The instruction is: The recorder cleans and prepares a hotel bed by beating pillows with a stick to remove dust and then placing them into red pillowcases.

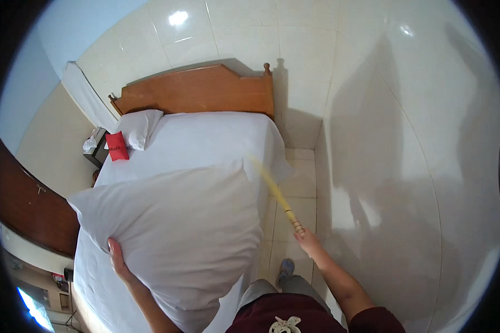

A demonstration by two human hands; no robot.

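View from above a bed (205, 139) with a white sheet and a wooden headboard (200, 91). The left hand (116, 258) presses flat against the edge of 1 large white pillow (172, 238), fingers spread wide along the fabric, propping it upright over the near end of the mattress, apparently to keep it steady and off the sheet. The right hand (308, 240) is closed around the end of a thin yellow stick (275, 191), blurred, angled up toward the pillow as if for beating it. A second, smaller pillow (139, 127) and a small red cushion (116, 147) lie near the headboard. Glossy tiled walls (405, 139) stand just beside the bed.
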